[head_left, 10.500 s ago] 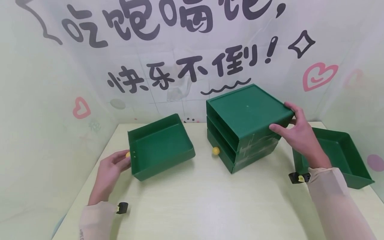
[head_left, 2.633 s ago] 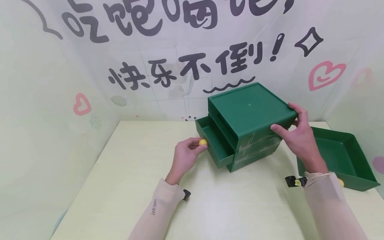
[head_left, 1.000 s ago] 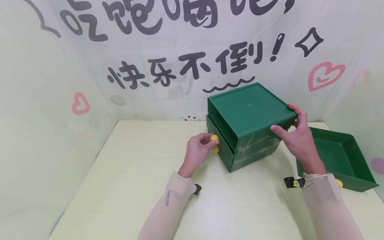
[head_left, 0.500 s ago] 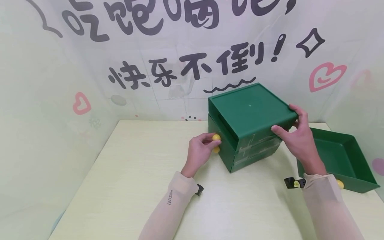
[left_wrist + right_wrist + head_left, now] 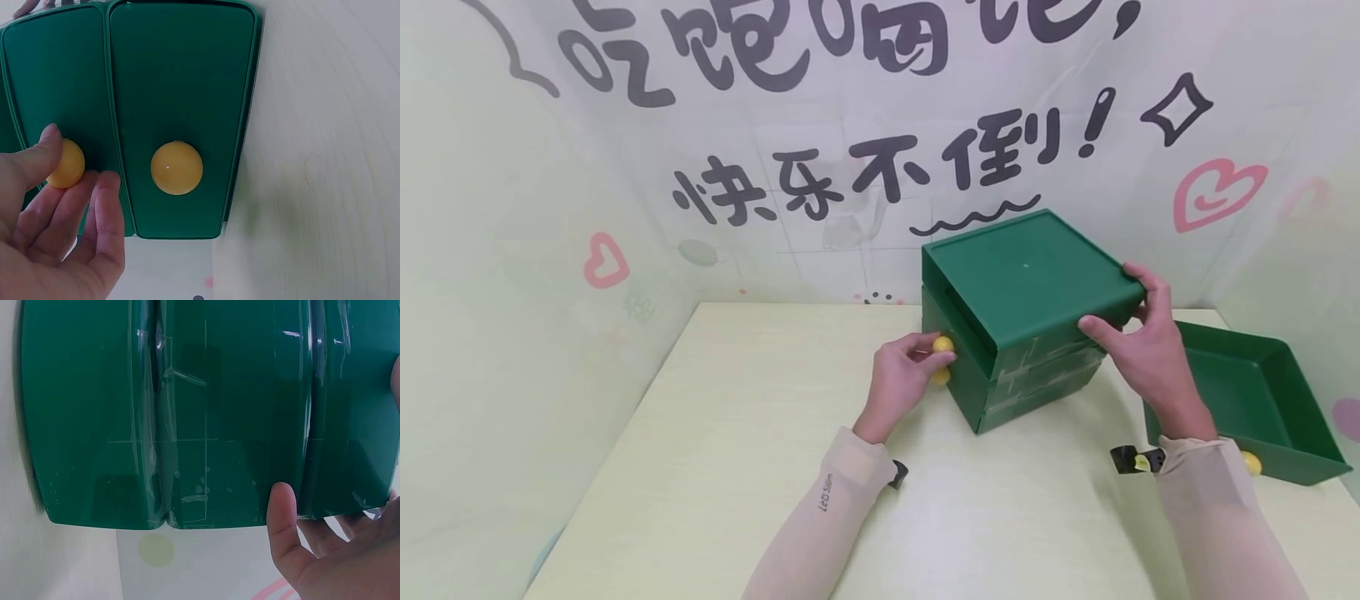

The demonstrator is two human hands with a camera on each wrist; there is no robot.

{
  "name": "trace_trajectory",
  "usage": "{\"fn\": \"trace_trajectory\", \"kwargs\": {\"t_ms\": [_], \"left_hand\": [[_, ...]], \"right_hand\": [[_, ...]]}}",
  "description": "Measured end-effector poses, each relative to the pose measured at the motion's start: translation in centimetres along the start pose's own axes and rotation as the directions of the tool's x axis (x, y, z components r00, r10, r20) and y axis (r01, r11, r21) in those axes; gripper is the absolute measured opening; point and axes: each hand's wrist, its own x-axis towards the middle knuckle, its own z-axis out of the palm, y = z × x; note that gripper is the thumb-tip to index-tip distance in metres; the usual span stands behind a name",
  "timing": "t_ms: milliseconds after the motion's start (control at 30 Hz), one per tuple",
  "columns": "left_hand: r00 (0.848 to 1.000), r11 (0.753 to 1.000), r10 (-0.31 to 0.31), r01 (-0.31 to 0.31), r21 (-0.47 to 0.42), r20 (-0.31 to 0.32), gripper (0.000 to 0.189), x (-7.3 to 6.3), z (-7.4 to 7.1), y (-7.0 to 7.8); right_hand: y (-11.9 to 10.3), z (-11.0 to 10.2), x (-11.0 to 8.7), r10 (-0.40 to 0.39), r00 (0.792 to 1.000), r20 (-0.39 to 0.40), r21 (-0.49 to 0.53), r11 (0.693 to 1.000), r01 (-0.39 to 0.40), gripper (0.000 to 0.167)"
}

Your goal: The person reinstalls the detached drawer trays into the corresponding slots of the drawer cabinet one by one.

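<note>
A green three-tier drawer cabinet [image 5: 1026, 271] stands on the table. At its left-facing front, my left hand [image 5: 898, 383] pinches the yellow knob [image 5: 943, 343] of the middle drawer, which sits flush in its slot. The left wrist view shows the thumb and fingers around that round knob [image 5: 70, 165]. Beside it is the bottom drawer's knob [image 5: 177, 167], untouched. The top slot [image 5: 962, 312] is an open gap. My right hand [image 5: 1150, 354] grips the cabinet's upper rear corner, thumb on the taped side in the right wrist view, other fingers partly hidden.
A loose green drawer [image 5: 1296, 462] with a yellow knob [image 5: 1251, 463] lies at the right, partly behind my right forearm. A printed sheet [image 5: 820, 258] hangs behind the pale table [image 5: 737, 417]. Clear tape [image 5: 206, 440] crosses the cabinet's side.
The drawer my left hand held at the left has gone into the middle slot, first partway, then flush. My right hand has stayed on the cabinet. Almost nothing moved in the last half second.
</note>
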Motion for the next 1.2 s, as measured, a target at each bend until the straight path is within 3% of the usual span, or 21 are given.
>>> {"fn": "trace_trajectory", "kwargs": {"t_ms": [300, 467, 700, 967, 1200], "left_hand": [[1.000, 0.999, -0.009, 0.007, 0.043, 0.030, 0.041, -0.1, -0.4, 0.2], [0.997, 0.995, -0.012, 0.004, 0.099, 0.080, 0.042, -0.3, -1.0, -0.1], [0.986, 0.987, -0.013, -0.013, 0.159, 0.166, 0.051, 0.6, -2.3, 0.3], [0.996, 0.975, 0.051, -0.066, 0.214, 0.071, 0.052, 2.0, -4.3, 2.0], [0.989, 0.961, 0.142, -0.150, 0.234, 0.051, 0.053, 3.2, -5.8, 3.9]], "right_hand": [[-0.2, 0.0, 0.0, 0.000, 1.000, 0.015, -0.008, 1.000, 0.000, 0.090], [-0.3, 0.0, 0.0, 0.004, 0.999, 0.032, -0.027, 1.000, -0.003, 0.091], [-0.7, -0.4, -0.4, 0.024, 0.998, 0.050, -0.063, 0.998, -0.020, 0.095], [-1.5, -0.5, -0.8, 0.024, 0.999, 0.047, -0.102, 0.995, -0.019, 0.101], [-1.4, -1.4, -1.7, 0.059, 0.998, 0.033, -0.173, 0.984, -0.052, 0.103]]}}
